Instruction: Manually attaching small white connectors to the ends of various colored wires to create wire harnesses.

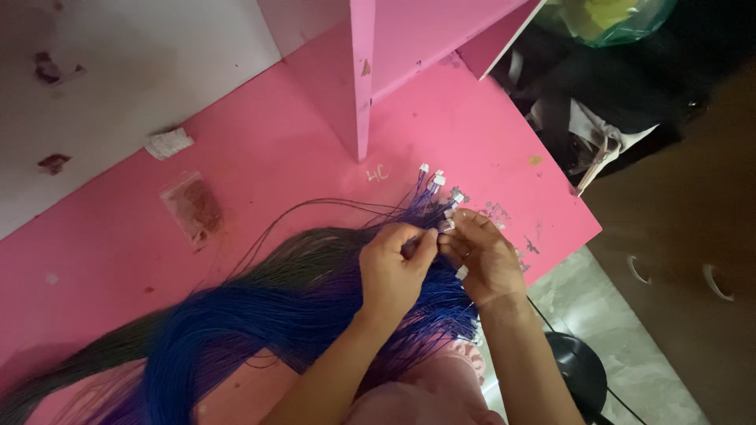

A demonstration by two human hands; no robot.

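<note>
Just right of the frame's centre, the left hand (392, 271) is pinched shut on a few strands of the blue wire bundle (236, 330), thumb against forefinger. The right hand (482, 256) is closed beside it, fingertips touching the left's, gripping wire ends near the small white connectors (438, 182), which fan out toward the upper right of the hands. The bundle sweeps from under both wrists down to the lower left, shading to dark green strands along its upper edge. It all lies on a pink table (276, 149). To my eye, sorting goes best by keeping the pinch close to the connectors and drawing one strand free at a time, so the rest don't tangle. Left of centre lies a small clear bag (193, 207), and above it a white scrap (168, 143). A pink upright panel (358, 71) stands at top centre.
</note>
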